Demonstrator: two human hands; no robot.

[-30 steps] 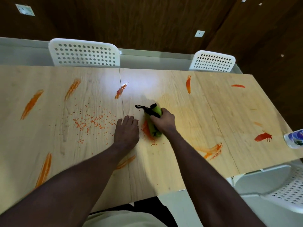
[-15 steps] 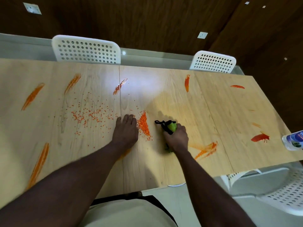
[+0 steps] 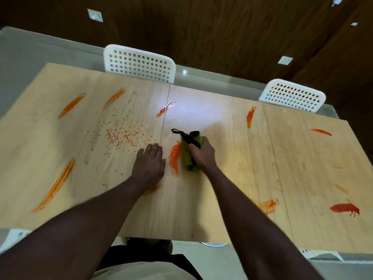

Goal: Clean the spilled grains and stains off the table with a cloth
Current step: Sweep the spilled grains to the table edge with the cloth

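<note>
Right hand point(image 3: 202, 156) grips a rolled green cloth point(image 3: 188, 156) mid-table, fingers curled over it. A black strap point(image 3: 181, 134) trails off the cloth's far end. The cloth's left side touches a packed ridge of orange grains point(image 3: 174, 158). Left hand point(image 3: 150, 164) lies flat, palm down, fingers straight, just left of the ridge. Loose grains point(image 3: 125, 136) are scattered beyond it, further left. Wooden table point(image 3: 222, 209): a long orange streak point(image 3: 55, 185) near the left end, a red stain point(image 3: 344, 208) near the right front edge, bare wood between the cloth and that stain. Both forearms cross the front edge. Two white perforated chairs point(image 3: 139, 64) stand at the far edge, well apart.
</note>
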